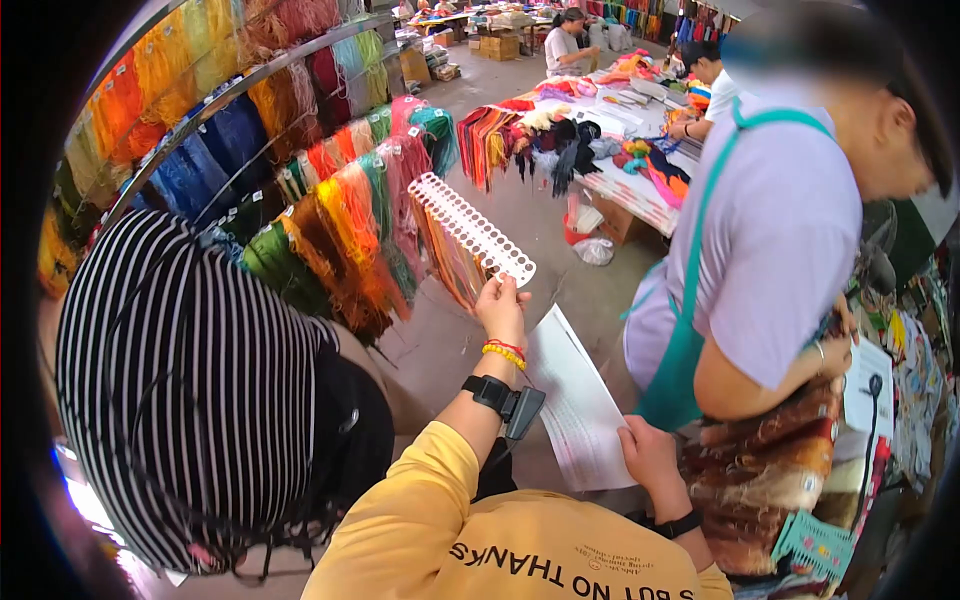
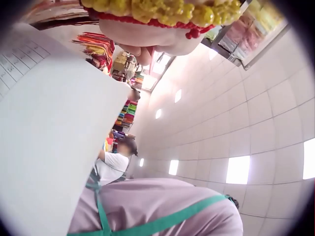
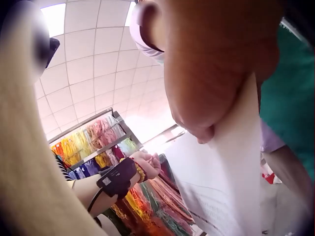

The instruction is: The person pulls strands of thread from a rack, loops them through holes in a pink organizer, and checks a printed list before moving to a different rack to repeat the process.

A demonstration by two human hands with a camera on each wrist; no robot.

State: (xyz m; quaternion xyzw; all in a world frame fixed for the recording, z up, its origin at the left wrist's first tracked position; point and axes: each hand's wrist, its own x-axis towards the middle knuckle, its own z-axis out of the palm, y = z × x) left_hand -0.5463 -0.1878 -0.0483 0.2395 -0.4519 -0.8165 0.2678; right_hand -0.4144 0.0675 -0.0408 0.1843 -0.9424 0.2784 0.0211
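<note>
My left hand reaches forward and pinches the near end of a long white card with rows of round holes. The card slants up and to the left, overlapping the hanging yarn in the head view. With its thumb on top, my right hand grips the right edge of some white printed paper. A printed grid shows on that paper in the left wrist view. In the right wrist view the right hand covers the paper's upper edge.
Racks of coloured yarn hanks stand ahead on the left. A person in a striped top is close on my left. Another in a teal apron works close on my right. A table with yarn bundles lies beyond.
</note>
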